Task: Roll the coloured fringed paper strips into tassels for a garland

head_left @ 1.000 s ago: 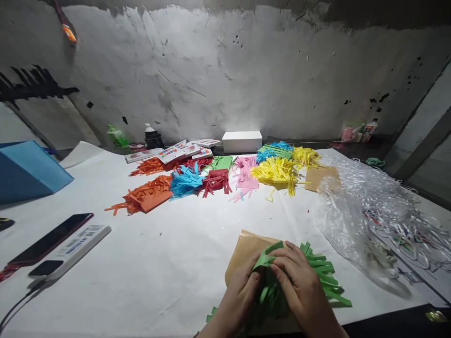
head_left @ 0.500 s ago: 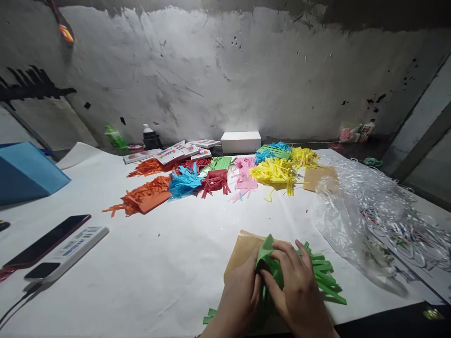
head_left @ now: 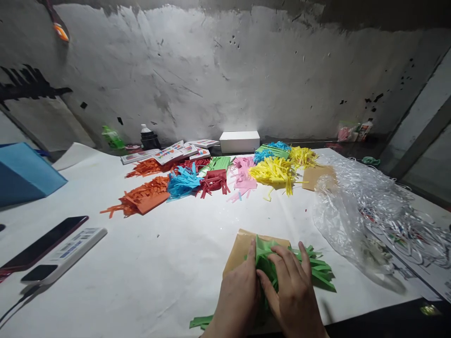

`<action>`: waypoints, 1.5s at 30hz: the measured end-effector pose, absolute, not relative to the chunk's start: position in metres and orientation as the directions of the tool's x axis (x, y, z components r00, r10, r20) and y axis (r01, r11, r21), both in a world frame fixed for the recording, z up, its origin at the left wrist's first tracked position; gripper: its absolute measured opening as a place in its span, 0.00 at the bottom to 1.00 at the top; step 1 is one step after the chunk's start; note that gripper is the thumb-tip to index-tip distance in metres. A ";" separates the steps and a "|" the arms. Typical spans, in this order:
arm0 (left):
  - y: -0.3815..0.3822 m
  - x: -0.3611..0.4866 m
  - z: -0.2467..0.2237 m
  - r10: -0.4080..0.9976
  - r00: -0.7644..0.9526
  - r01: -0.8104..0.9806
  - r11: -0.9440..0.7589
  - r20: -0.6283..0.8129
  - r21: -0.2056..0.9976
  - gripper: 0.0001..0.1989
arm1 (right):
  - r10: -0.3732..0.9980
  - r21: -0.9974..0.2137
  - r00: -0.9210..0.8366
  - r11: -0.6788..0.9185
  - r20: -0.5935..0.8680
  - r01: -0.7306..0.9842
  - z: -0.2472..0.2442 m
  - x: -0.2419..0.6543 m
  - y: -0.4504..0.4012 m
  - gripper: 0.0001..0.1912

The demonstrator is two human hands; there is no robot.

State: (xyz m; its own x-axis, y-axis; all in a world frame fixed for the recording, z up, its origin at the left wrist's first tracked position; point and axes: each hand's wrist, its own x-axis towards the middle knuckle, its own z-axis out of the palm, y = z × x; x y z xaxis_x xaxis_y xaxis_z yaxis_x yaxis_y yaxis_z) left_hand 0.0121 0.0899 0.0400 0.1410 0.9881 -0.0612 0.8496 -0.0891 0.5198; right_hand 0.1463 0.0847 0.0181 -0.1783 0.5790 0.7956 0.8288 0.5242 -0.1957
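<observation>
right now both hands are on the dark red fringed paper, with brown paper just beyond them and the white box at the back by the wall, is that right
Not quite: the fringed paper at the left hand and right hand is green, as the head view shows. The brown paper and white box are as you say.

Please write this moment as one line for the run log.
left hand: holding green fringed paper | right hand: touching it | partly covered: brown paper | farther back: yellow fringed paper

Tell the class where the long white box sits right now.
In the head view, the long white box stands at the far middle, against the grey wall, just right of the flat printed packets.
</observation>
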 end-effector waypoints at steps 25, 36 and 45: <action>0.095 -0.005 0.047 0.942 0.332 0.376 -0.185 0.054 0.908 0.24 | 0.936 -0.921 -0.155 0.343 0.317 0.184 0.035 0.166 0.105 0.13; 0.103 -0.008 0.039 0.920 0.350 0.710 -0.383 0.177 0.591 0.16 | 0.682 -0.357 -0.290 0.640 0.671 0.681 0.048 0.170 0.105 0.14; 0.112 -0.012 0.029 0.688 0.446 0.652 -0.688 0.572 0.318 0.25 | 0.934 -0.772 -0.270 0.346 0.232 0.533 0.065 0.181 0.115 0.16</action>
State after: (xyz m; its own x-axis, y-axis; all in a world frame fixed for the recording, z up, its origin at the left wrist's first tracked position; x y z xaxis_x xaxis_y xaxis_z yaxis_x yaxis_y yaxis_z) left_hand -0.0117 0.1123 0.0288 0.4464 0.6881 0.5721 0.6523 -0.6879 0.3183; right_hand 0.1812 0.1153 0.0651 -0.2703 0.9345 0.2316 0.5330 0.3456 -0.7723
